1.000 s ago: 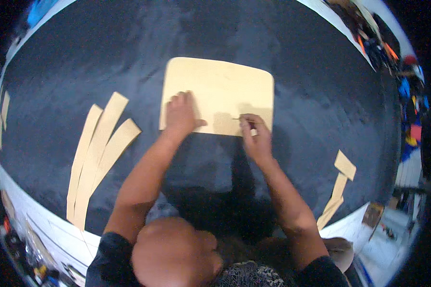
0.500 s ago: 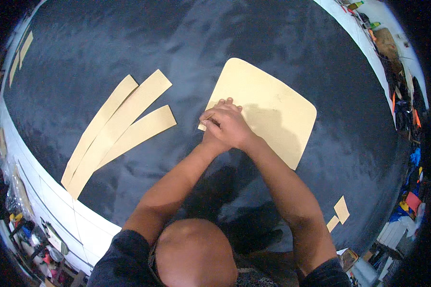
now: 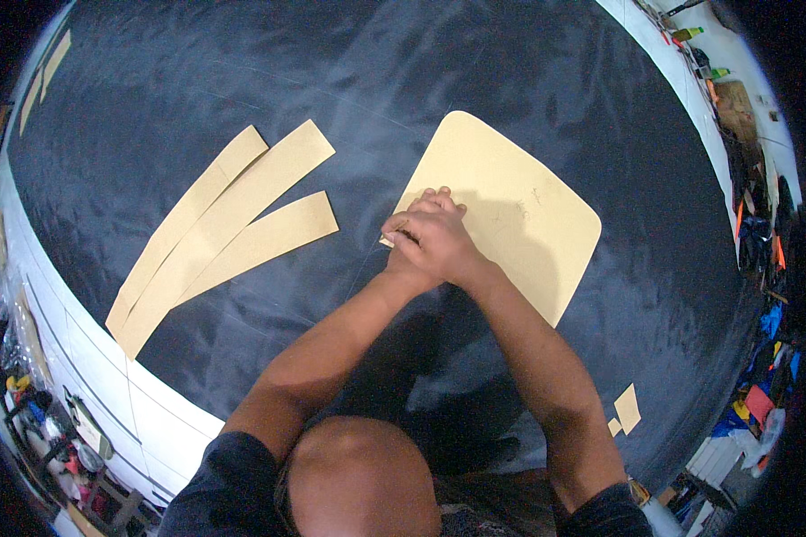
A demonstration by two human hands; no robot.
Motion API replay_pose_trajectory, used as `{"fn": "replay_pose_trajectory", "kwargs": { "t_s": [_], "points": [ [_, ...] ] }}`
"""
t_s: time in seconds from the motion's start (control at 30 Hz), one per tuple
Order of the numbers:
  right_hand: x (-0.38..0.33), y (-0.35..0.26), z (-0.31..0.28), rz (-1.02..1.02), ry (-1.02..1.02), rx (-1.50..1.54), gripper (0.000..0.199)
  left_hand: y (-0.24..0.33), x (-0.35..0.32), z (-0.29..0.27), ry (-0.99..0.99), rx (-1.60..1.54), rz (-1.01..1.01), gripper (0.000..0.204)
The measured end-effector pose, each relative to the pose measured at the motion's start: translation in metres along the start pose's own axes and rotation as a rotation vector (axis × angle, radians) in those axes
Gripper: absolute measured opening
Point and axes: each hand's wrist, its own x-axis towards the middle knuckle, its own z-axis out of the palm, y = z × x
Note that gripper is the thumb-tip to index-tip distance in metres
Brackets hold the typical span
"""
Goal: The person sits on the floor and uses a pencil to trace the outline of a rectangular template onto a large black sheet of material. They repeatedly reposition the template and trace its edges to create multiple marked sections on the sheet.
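Observation:
A large cream card pattern piece with rounded corners lies on black sheet material. My left hand rests on the piece's near left edge, mostly hidden under the other hand. Its fingers stretch out flat over the card. Crossing over it, my right hand has its thumb and fingers closed together by the card's left corner. Whatever those fingers hold, if anything, is too small or hidden to make out. Faint thin lines show on the black sheet left of the card.
Three long curved cream strips overlap at the left, reaching the white table edge. Small cream pieces lie near right, and narrow ones far left. Mixed clutter, including bottles, lines the right side; more clutter sits lower left.
The view has shifted slightly, so the strips and the card appear moved a little. Both hands keep nearly the same place at the card's left corner, one over the other.

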Motion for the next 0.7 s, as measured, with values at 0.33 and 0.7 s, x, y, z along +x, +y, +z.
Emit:
{"fn": "replay_pose_trajectory", "kwargs": {
  "t_s": [0.33,0.7],
  "points": [
    [0.015,0.016,-0.024,0.018,0.026,-0.016,0.017,0.014,0.003,-0.014,-0.2,-0.323,-0.225,0.077],
    [0.016,0.015,-0.028,-0.047,0.003,-0.084,0.017,0.019,0.007,-0.028,-0.342,-0.333,-0.221,0.089]
  ]
}}
